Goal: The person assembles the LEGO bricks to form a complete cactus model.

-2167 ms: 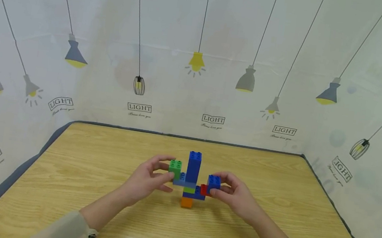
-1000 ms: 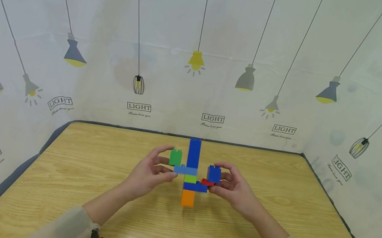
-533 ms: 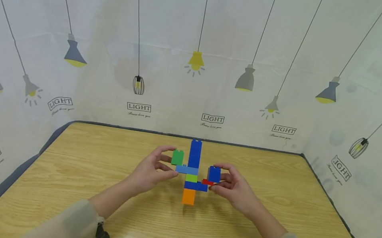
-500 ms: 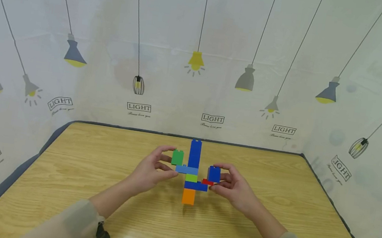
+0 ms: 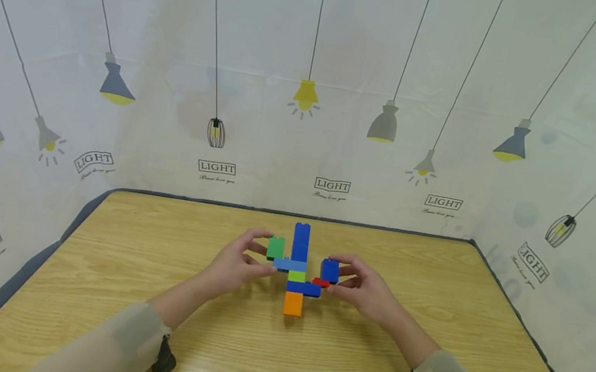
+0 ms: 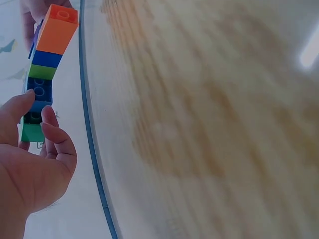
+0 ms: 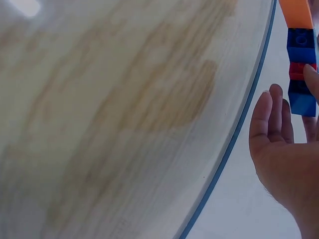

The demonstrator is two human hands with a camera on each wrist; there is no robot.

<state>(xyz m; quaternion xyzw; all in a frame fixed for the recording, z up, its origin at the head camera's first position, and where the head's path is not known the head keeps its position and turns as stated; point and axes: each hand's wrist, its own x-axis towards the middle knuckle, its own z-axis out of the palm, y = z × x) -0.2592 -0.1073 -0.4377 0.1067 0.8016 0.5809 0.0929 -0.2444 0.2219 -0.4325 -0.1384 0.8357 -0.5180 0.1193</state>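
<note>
Both hands hold up one model of joined toy building blocks. Its blue column (image 5: 300,243) rises from a light blue block (image 5: 289,265), over a lime block (image 5: 296,276), a dark blue block (image 5: 304,288) and an orange block (image 5: 293,303). My left hand (image 5: 230,268) pinches the left arm, around the green block (image 5: 275,248) and light blue block. My right hand (image 5: 369,291) pinches the right arm, where a blue block (image 5: 329,270) sits on a red one (image 5: 321,283). The orange block's underside (image 6: 63,15) shows in the left wrist view, off the table.
The wooden table (image 5: 197,349) stretches around the hands to a dark edge. A pale wall covering (image 5: 266,81) printed with hanging lamps stands behind and at the sides. Dark straps (image 5: 164,360) with devices sit at both wrists.
Since the earliest frame the block model has been lifted and tipped, hiding most stud tops and showing more orange front. Within the last half second it has shifted slightly left, both hands still holding it.
</note>
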